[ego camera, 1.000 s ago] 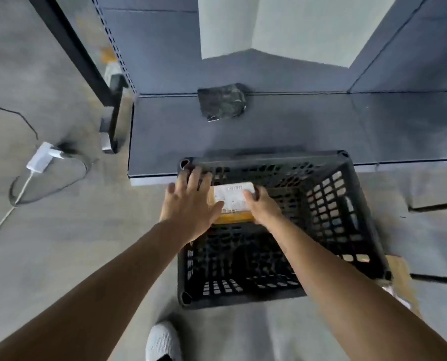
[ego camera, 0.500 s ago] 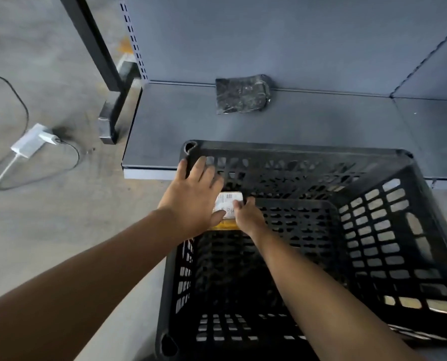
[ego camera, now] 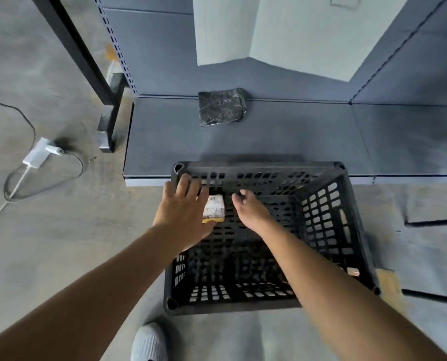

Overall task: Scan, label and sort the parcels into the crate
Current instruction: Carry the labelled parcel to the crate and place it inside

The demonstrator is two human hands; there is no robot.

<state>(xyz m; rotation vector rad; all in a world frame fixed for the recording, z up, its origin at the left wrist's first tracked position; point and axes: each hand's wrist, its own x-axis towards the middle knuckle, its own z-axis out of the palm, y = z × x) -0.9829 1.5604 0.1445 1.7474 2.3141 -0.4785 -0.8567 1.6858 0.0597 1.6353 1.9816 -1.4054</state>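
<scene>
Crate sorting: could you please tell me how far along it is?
Done: the labelled yellow parcel is inside the crate. In hand: nothing; left hand and right hand are open beside it. Left: the black wrapped parcel lies on the shelf, no label visible.

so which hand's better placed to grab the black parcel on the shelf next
Probably the right hand: it hangs free, while the left hand lies against the labelled parcel in the crate.

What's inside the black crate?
One small labelled parcel, near the far left corner of the crate. The left hand and right arm cover part of its floor.
</scene>
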